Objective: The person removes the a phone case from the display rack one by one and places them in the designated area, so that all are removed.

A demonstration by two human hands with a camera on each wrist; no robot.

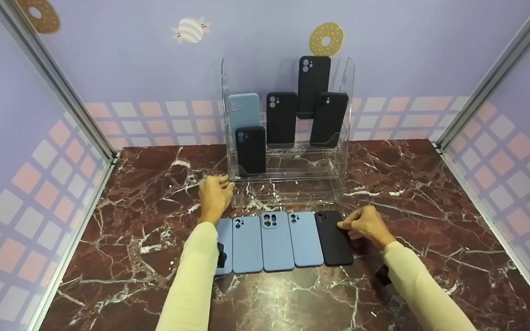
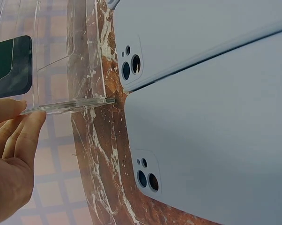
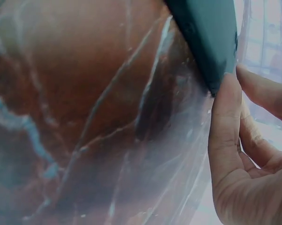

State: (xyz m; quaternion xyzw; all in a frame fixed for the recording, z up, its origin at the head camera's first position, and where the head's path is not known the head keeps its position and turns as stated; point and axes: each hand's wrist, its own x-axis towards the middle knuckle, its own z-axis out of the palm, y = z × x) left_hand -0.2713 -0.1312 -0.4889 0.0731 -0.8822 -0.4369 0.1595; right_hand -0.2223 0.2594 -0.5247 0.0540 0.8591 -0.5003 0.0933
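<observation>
My left hand (image 1: 215, 195) is at the lower left corner of a clear acrylic display stand (image 1: 288, 176). In the left wrist view, its thumb and fingers pinch the edge of the stand's side panel (image 2: 75, 106). On the right, my right hand (image 1: 366, 226) pinches the right edge of a black phone case (image 1: 334, 241) at the end of a row. The right wrist view has the thumb and fingertips at the rim of that dark case (image 3: 209, 37). To its left lie several blue phone cases (image 1: 277, 250), the leftmost partly hidden by my left sleeve.
Tiers of the stand hold several black cases (image 1: 282, 119) and one light blue case (image 1: 244, 108), partly behind a black case (image 1: 252, 149). Under everything is a dark red marbled tabletop (image 1: 136, 239). Printed panels (image 1: 154, 69) wall it in at the back and both sides.
</observation>
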